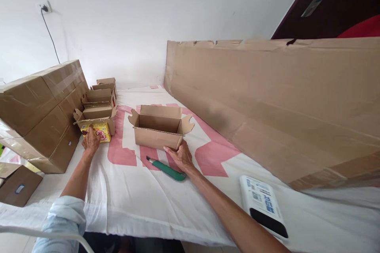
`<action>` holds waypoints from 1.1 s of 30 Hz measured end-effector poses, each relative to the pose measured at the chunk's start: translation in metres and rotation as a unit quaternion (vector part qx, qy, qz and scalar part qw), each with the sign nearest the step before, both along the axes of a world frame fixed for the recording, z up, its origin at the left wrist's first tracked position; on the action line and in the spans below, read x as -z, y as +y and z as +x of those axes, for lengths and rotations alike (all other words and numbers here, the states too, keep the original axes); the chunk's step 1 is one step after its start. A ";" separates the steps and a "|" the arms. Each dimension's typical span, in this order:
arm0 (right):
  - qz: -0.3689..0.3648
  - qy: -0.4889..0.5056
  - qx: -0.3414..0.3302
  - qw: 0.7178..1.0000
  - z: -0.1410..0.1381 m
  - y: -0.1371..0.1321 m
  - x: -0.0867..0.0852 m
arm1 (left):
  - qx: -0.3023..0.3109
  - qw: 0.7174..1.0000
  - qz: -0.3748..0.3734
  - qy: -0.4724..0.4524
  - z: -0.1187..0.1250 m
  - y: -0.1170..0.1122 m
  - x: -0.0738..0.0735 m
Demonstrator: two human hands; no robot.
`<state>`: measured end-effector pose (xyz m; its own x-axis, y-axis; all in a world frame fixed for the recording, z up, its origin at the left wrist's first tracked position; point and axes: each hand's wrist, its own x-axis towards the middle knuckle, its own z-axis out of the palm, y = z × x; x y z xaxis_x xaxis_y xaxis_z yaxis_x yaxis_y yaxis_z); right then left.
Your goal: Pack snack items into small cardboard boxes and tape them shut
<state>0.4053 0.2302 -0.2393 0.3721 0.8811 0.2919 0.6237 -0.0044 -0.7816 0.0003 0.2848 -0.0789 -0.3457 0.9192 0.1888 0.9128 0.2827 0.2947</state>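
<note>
An open cardboard box (157, 137) stands in the middle of the cloth, its flaps folded out and its inside bare. My right hand (181, 156) grips this box at its lower right front corner. At the left, my left hand (91, 141) has its fingers on a small yellow printed box (103, 132) and seems to grip its left end. That yellow box rests against the front of another open cardboard box (97, 116), the nearest of a row. A green utility knife (168, 170), blade end to the left, lies just in front of my right hand.
Stacked taped cartons (44, 114) rise at the far left, with a smaller carton (20, 185) before them. More open boxes (99, 95) run back toward the wall. A tall cardboard sheet (267, 106) borders the right side. A white device with a black end (263, 201) lies front right.
</note>
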 end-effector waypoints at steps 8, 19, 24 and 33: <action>-0.003 -0.005 0.004 1.000 -0.005 -0.001 -0.008 | 0.022 1.000 -0.004 0.009 -0.001 0.006 -0.010; 0.026 0.005 0.005 1.000 -0.005 0.005 -0.005 | 0.060 0.997 0.033 0.034 -0.008 -0.009 -0.002; 0.040 0.006 0.005 0.999 -0.005 0.006 -0.003 | 0.153 0.984 0.089 0.000 0.011 -0.013 0.007; 0.060 0.011 0.001 0.998 -0.004 0.008 0.002 | 0.333 0.911 -0.030 -0.240 0.081 0.025 0.037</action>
